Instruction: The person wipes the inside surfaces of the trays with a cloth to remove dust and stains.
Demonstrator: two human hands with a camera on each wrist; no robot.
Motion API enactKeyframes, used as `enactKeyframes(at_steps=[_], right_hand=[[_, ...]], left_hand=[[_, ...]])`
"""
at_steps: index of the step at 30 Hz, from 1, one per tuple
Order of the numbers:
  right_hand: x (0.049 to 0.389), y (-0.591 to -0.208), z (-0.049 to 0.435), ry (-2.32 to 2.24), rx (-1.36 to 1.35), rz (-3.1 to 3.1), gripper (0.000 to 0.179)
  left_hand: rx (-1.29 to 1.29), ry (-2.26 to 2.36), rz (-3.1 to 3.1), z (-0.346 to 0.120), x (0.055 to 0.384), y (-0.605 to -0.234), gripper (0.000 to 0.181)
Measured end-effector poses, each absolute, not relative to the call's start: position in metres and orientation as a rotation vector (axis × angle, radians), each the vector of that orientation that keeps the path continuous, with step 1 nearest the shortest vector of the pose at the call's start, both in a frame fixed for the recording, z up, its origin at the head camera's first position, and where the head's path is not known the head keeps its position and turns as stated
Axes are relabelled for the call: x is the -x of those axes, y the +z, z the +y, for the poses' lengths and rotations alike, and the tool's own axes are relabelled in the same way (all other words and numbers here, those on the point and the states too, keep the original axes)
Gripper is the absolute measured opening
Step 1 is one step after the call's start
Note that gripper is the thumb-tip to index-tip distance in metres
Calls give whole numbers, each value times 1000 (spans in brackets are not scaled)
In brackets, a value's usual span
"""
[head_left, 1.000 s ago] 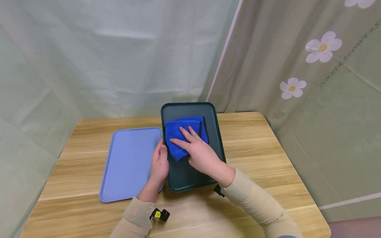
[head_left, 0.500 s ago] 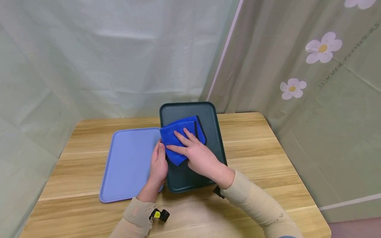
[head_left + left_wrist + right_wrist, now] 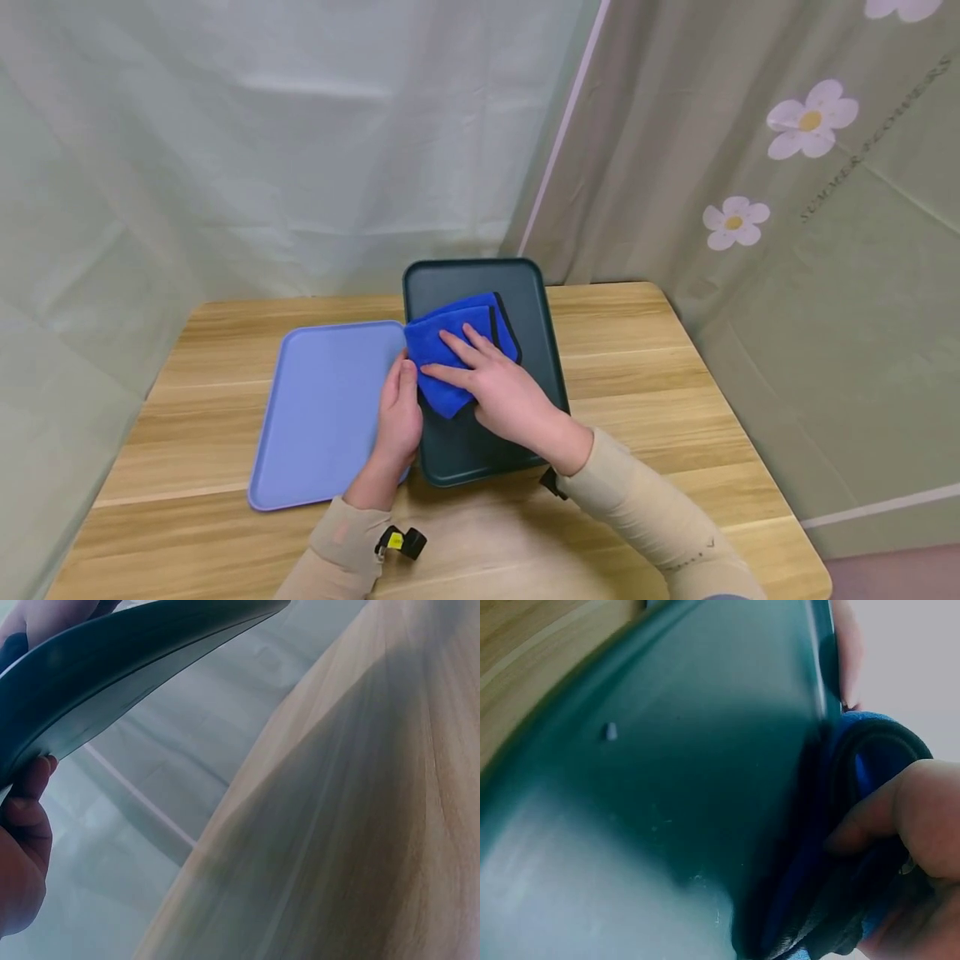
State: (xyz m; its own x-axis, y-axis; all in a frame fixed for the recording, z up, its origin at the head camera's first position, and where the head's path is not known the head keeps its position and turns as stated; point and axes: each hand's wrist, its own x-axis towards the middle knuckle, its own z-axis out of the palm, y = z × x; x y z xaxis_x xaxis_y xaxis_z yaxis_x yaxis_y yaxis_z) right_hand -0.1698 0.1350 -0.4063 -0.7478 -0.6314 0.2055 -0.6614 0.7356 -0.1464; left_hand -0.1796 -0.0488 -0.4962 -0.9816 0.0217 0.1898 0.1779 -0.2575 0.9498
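Note:
In the head view a dark green rectangular tray point(image 3: 480, 454) is held up off the table, its underside showing in the left wrist view. My left hand point(image 3: 399, 421) grips its left rim, thumb on the near side and fingertips point(image 3: 41, 769) underneath. A folded blue cloth point(image 3: 442, 333) with black edging lies on the tray, near the left rim. My right hand point(image 3: 506, 392) presses the cloth with straight, spread fingers; its thumb point(image 3: 862, 821) touches the cloth in the right wrist view. Small pale specks point(image 3: 611, 732) show on the tray.
A light blue tray point(image 3: 326, 417) lies flat on the wooden table point(image 3: 637, 400), left of the green one and partly behind my left hand. Pale curtains point(image 3: 337, 150) hang behind the table, and a flowered one point(image 3: 840, 333) hangs on the right.
The right hand has slid the blue cloth left and slightly toward me, to the tray's left rim. In the last half second it has hardly moved. The left hand keeps its hold.

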Motion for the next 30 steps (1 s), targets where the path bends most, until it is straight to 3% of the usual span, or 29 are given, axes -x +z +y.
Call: enactKeyframes(at_steps=[16,30], right_hand=[[175,-414,135,137,-995,-2883,89],[181,-408,144,209,-663,-2968,89]], left_hand=[[197,-2409,-1874,-51,181,-496,62],[57,-2298,-2031,-51,177,-492,65]])
